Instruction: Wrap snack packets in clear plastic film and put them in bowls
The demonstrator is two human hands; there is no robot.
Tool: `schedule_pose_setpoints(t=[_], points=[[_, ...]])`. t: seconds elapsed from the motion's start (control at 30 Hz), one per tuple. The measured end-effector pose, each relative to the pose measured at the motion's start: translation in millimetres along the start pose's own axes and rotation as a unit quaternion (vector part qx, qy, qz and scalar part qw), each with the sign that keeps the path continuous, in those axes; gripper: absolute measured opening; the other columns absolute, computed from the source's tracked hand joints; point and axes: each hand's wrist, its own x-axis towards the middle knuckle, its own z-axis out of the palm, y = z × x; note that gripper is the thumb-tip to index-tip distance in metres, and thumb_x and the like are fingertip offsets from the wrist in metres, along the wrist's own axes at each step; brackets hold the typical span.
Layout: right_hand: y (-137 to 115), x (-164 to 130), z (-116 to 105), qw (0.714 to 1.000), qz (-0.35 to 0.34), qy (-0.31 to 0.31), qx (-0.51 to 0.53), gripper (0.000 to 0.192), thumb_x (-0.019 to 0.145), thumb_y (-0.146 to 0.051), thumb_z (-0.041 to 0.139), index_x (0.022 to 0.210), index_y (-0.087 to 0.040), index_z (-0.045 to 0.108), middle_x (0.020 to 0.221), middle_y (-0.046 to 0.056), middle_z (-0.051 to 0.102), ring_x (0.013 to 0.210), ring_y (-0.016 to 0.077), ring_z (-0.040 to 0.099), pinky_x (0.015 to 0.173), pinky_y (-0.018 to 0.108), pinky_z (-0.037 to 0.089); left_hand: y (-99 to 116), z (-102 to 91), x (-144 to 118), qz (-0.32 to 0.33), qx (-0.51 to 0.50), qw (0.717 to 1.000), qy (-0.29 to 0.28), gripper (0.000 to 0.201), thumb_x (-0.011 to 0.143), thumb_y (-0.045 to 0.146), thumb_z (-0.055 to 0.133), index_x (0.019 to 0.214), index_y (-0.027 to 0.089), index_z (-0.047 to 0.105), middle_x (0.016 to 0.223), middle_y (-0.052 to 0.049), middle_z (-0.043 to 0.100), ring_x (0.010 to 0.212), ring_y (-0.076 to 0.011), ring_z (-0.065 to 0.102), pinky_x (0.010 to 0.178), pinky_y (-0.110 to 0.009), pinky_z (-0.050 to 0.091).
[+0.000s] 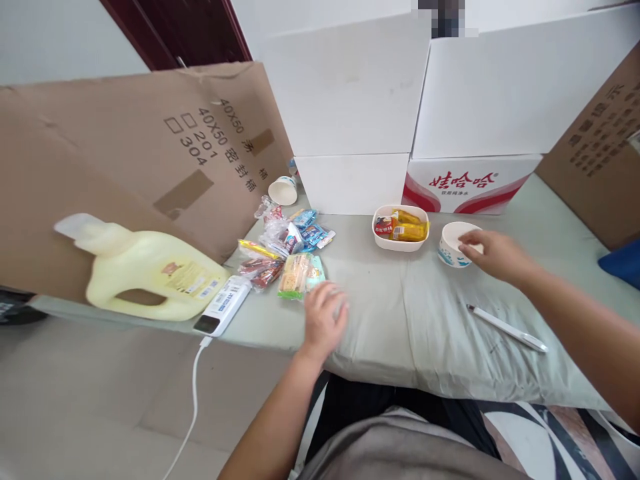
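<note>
My right hand [493,253] reaches in from the right with its fingers pinched at the rim of a white paper cup [453,248] with a blue pattern, which stands upright on the table. The fingertips lie over the cup's mouth and partly hide its inside. Loosely curled, my left hand [325,317] has its thumb apart and holds nothing that I can see. It is just in front of a clear packet of crackers or bread [295,273] and a pale teal packet [315,270]. Left of the cup sits a cream plastic bowl [400,245] with yellow and red snack packets [410,230].
Several wrapped snacks [287,233] lie in a heap at the left. Behind them a paper cup [283,191] lies tipped. A yellow jug [155,273] and a white power bank [225,307] with a cable are at far left. A white pen [507,328] lies right. Boxes [350,180] wall the back.
</note>
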Motion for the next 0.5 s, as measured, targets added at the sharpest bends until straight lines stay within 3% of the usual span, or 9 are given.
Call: schedule_pose_setpoints(t=[0.1, 0.2, 0.27, 0.33, 0.43, 0.5], points=[[35, -52, 36, 0.995, -0.073, 0.022, 0.062, 0.034, 0.088, -0.048, 0.052, 0.101, -0.022, 0.07, 0.105, 0.014, 0.07, 0.067, 0.0185, 0.061, 0.065, 0.035, 0.046, -49, -24.4, 1, -0.11, 0.124, 0.986, 0.019, 0.036, 0.077, 0.03, 0.068, 0.112, 0.025, 0.063, 0.129, -0.012, 0.052, 0.128, -0.0374, 0.041, 0.105, -0.059, 0.034], [66, -94, 83, 0.991, -0.102, 0.075, 0.05, 0.035, 0.087, -0.053, 0.049, 0.099, -0.027, 0.069, 0.105, 0.012, 0.071, 0.091, 0.0285, 0.065, 0.078, 0.043, 0.05, -87, -38.6, -2, -0.152, 0.091, 0.984, -0.025, 0.044, 0.078, 0.027, 0.062, 0.122, 0.023, 0.058, 0.133, -0.012, 0.049, 0.125, -0.0329, 0.047, 0.105, -0.051, 0.04], [74, -113, 106, 0.986, -0.123, 0.11, 0.032, 0.039, 0.089, -0.054, 0.044, 0.106, -0.027, 0.067, 0.114, 0.01, 0.068, 0.103, 0.0305, 0.062, 0.086, 0.047, 0.049, -99, -45.5, -3, -0.166, 0.055, 0.984, -0.019, 0.042, 0.081, 0.023, 0.055, 0.123, 0.022, 0.056, 0.129, -0.011, 0.053, 0.122, -0.0288, 0.051, 0.104, -0.046, 0.042], [71, -127, 117, 0.982, -0.123, 0.144, 0.006, 0.041, 0.092, -0.05, 0.04, 0.114, -0.025, 0.064, 0.121, 0.009, 0.064, 0.108, 0.0307, 0.059, 0.09, 0.049, 0.047, -99, -50.9, -1, -0.207, 0.035, 0.977, 0.048, 0.04, 0.082, 0.022, 0.053, 0.121, 0.021, 0.055, 0.12, -0.01, 0.058, 0.114, -0.0259, 0.055, 0.101, -0.043, 0.044], [56, -138, 118, 0.979, -0.098, 0.18, -0.023, 0.04, 0.095, -0.042, 0.037, 0.116, -0.022, 0.065, 0.114, 0.011, 0.065, 0.103, 0.0298, 0.058, 0.089, 0.047, 0.047, -82, -50.2, 7, -0.26, -0.036, 0.948, 0.182, 0.036, 0.082, 0.027, 0.055, 0.117, 0.021, 0.054, 0.112, -0.006, 0.06, 0.104, -0.0213, 0.058, 0.093, -0.037, 0.048], [47, -140, 114, 0.978, -0.087, 0.19, -0.031, 0.039, 0.095, -0.04, 0.038, 0.113, -0.021, 0.067, 0.107, 0.012, 0.065, 0.099, 0.0293, 0.057, 0.087, 0.046, 0.048, -60, -39.5, 12, -0.25, -0.147, 0.94, 0.179, 0.035, 0.084, 0.031, 0.054, 0.118, 0.022, 0.052, 0.106, -0.004, 0.06, 0.095, -0.0185, 0.06, 0.085, -0.033, 0.051]])
